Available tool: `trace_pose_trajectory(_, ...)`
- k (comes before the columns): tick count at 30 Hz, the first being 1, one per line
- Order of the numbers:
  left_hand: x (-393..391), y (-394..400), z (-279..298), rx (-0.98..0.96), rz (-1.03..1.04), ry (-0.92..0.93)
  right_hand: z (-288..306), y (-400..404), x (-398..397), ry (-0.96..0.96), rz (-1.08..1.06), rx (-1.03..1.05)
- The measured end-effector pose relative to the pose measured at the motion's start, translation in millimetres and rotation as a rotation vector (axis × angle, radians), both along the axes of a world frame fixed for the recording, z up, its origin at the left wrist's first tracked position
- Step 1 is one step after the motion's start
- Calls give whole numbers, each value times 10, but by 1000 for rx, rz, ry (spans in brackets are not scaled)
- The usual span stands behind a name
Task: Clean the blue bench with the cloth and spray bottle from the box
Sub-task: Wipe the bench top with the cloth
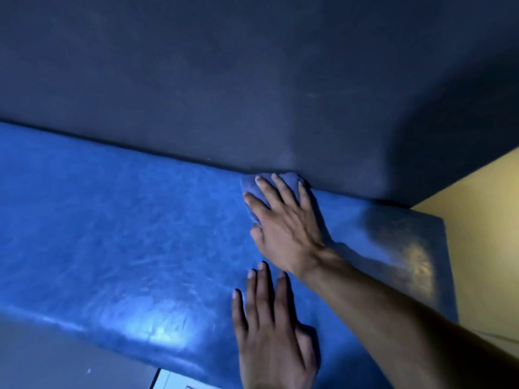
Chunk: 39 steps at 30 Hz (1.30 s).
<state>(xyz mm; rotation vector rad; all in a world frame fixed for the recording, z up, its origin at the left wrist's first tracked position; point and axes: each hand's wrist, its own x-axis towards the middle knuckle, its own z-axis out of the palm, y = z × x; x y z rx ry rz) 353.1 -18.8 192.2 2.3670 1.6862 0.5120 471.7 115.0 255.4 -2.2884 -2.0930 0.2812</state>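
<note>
The blue bench (118,237) has a shiny padded seat that runs from the left edge to the right. My right hand (283,220) lies flat with spread fingers on a small blue cloth (250,185), pressing it against the seat where it meets the dark backrest. My left hand (269,329) rests flat on the seat near its front edge, fingers straight, holding nothing. The spray bottle and the box are not in view.
A dark blue padded backrest (252,80) rises behind the seat. A yellow wall (483,234) borders the bench's right end, where the seat looks dull. Grey floor (56,360) and a white object's corner (171,380) lie below the front edge.
</note>
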Motion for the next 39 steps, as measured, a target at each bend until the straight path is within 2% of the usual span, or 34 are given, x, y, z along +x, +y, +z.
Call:
trace_pose_trajectory(4,-16,19,-35,2,-4,-30,21,276,-12,-17,-65,2)
trace_pose_trajectory(8,-35,15,-15,-23,-26,-10,31,144,179,-74,-94,20)
trace_pose_trajectory(13,-49,21,61,-71,-48,46,74,-348,632,-94,-202,44)
trace_pose_trajectory(17,-56,23,119,-86,-56,74,125,-834,1009,-107,-344,-25)
trace_pose_trajectory(22,-80,23,165,-97,-75,107,79,-1403,1239,28,-624,37)
trace_pose_trajectory(26,-78,13,196,-128,-68,141,-14,-1846,1036,170,-783,114)
trace_pose_trajectory(29,-69,4,209,-131,-60,131,-71,-2286,725,205,-803,166)
trace_pose_trajectory(31,-64,-9,214,-131,-59,129,-108,-2568,508,159,-802,179)
trace_pose_trajectory(33,-67,-20,221,-134,-68,138,-134,-2798,292,73,-803,106)
trace_pose_trajectory(35,-74,-31,242,-149,-77,147,-128,-2980,83,79,-831,67)
trace_pose_trajectory(39,-92,-39,297,-172,-92,135,-166,-3202,-252,86,-815,228)
